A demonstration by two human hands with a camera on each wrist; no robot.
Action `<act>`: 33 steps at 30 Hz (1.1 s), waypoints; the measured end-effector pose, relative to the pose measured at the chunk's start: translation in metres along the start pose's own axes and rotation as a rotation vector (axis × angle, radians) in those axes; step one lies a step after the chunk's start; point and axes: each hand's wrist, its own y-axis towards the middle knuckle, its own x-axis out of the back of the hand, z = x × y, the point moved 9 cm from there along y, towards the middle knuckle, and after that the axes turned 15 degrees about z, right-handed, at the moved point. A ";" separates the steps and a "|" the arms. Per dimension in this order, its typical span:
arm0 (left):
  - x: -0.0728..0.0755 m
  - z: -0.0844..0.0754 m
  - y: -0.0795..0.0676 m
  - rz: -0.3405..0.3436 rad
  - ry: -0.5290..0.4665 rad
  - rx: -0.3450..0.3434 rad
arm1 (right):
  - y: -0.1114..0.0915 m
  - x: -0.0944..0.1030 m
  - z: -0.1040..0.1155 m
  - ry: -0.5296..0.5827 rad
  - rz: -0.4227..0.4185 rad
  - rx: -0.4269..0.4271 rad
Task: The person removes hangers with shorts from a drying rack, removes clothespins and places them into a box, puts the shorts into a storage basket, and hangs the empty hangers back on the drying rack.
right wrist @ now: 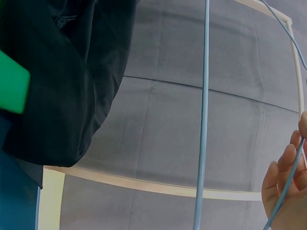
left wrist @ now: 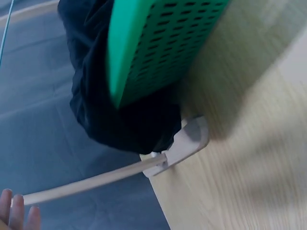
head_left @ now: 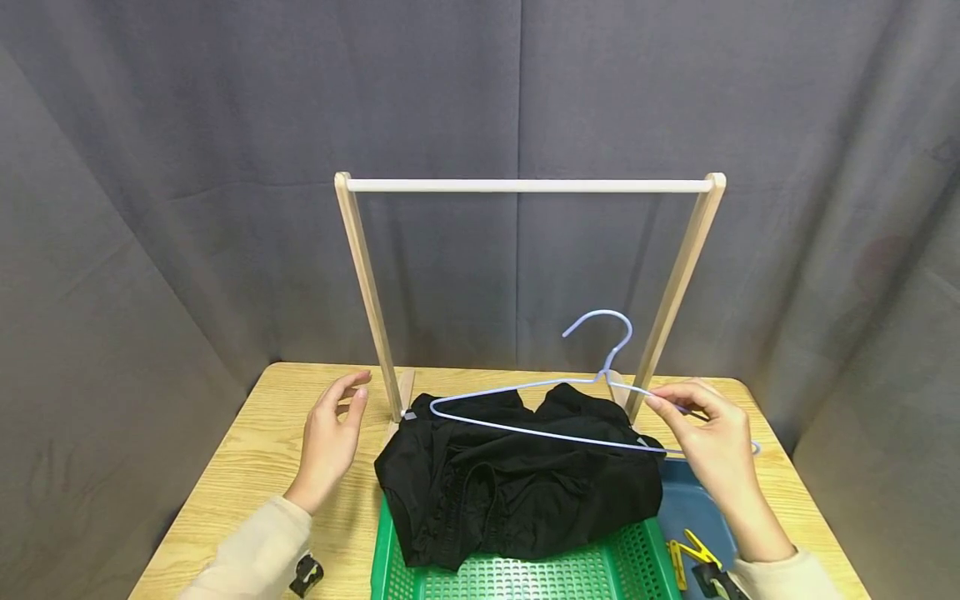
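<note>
A pale blue clothes hanger [head_left: 540, 433] is pinched at its right shoulder by my right hand [head_left: 708, 425], its hook pointing up. Below and behind the hanger's wire lies a black garment [head_left: 517, 492], bunched over the green basket [head_left: 382, 550]. My left hand [head_left: 330, 437] is raised left of the garment, fingers loosely bent and holding nothing. In the right wrist view the hanger's wire [right wrist: 203, 115] crosses the picture, and the fingers of my right hand [right wrist: 288, 187] are around another stretch of it. Only fingertips of my left hand [left wrist: 19, 211] show in the left wrist view.
A wooden rack with a white rail [head_left: 525, 186] stands behind the basket. Right of the basket, a blue tray [head_left: 690, 492] holds a yellow clip [head_left: 697, 550]. The wooden table [head_left: 247, 458] extends to both sides. A grey curtain [head_left: 450, 100] hangs behind.
</note>
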 end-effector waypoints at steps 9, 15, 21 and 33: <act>0.009 0.002 0.026 -0.053 -0.194 -0.005 | 0.000 -0.002 0.001 -0.002 0.008 0.030; 0.020 -0.019 0.039 -0.120 -0.305 -0.018 | 0.000 -0.005 0.003 -0.006 0.011 0.034; 0.022 -0.015 0.059 -0.115 -0.369 -0.023 | 0.001 -0.007 0.003 -0.017 0.015 0.026; 0.010 0.016 0.096 -0.027 -0.413 0.049 | 0.000 -0.011 0.010 -0.012 0.022 0.033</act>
